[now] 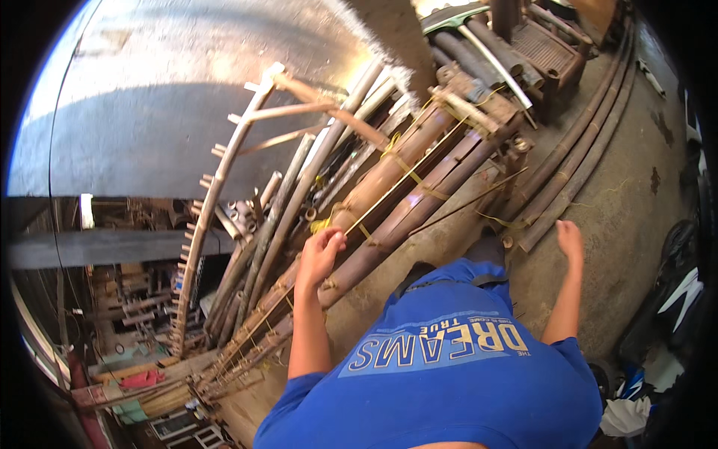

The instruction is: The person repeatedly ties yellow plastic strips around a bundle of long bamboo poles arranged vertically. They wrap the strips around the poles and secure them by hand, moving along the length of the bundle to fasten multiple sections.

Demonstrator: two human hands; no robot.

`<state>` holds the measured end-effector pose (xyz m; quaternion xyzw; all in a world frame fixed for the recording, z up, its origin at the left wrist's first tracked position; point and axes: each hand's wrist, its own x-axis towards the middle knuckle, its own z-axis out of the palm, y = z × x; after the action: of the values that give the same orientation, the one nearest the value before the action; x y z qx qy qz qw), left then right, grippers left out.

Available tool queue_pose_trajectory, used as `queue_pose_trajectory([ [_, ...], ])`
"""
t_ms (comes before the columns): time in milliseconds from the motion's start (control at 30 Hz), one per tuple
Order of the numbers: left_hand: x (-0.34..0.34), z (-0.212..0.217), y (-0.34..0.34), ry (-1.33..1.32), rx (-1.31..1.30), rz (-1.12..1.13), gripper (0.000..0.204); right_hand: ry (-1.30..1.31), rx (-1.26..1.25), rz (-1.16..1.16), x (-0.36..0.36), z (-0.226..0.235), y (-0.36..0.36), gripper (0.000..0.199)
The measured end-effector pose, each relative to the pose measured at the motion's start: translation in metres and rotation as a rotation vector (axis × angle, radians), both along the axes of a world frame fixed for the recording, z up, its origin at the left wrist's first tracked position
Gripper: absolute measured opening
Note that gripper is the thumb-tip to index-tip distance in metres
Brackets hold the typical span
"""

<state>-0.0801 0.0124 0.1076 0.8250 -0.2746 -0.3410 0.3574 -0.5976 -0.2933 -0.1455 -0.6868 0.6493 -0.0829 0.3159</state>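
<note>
Your left hand (320,258) is over the thick poles (407,213), its fingers curled close together at the near-left end of the visible length of a thin strip (407,178); you cannot tell from here whether they grip it. That strip runs along the thick poles, which slope from near left to far right, with yellow ties (329,223) around them. Your right hand (570,238) is well apart to the right, above the floor (617,191), its fingers loosely bent, partly open and holding nothing. It is nearest the long poles (587,146), which lie on the floor and reach to the far right. A thin stick (471,202) slants just right of the thick poles. To the left, a wooden frame (200,236) with short pegs rises beside some leaning poles (283,213). A red cloth (142,379) lies at near left.
</note>
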Motion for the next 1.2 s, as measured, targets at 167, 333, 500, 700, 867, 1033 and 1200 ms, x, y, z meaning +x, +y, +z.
queue_pose_trajectory([
  [167,0.035,-0.040,0.019,-0.331,0.189,-0.173,0.037,-0.854,0.853,0.347,0.228,0.067,0.133,0.026],
  [333,0.046,-0.099,0.009,-0.264,0.083,-0.264,0.039,-1.229,1.299,-0.122,0.339,0.117,0.233,0.031],
  [500,0.008,-0.129,-0.008,-0.559,0.101,-0.219,0.040,-1.939,0.674,-0.142,0.428,0.140,0.248,0.014],
  [700,0.020,-0.164,0.001,-0.411,-0.273,-0.015,0.023,-0.079,-0.437,1.035,0.528,0.199,0.184,0.044],
  [867,0.012,-0.145,-0.001,-0.448,-0.253,0.043,0.031,-0.787,0.539,0.918,0.528,0.194,0.156,0.046],
  [1033,0.008,-0.152,-0.007,-0.641,-0.084,0.049,0.023,-0.640,0.006,1.408,0.371,0.133,0.216,0.041],
  [1200,0.034,-0.085,-0.052,-0.183,-0.546,0.146,0.022,-0.863,-0.120,1.180,0.363,0.118,0.223,0.042],
])
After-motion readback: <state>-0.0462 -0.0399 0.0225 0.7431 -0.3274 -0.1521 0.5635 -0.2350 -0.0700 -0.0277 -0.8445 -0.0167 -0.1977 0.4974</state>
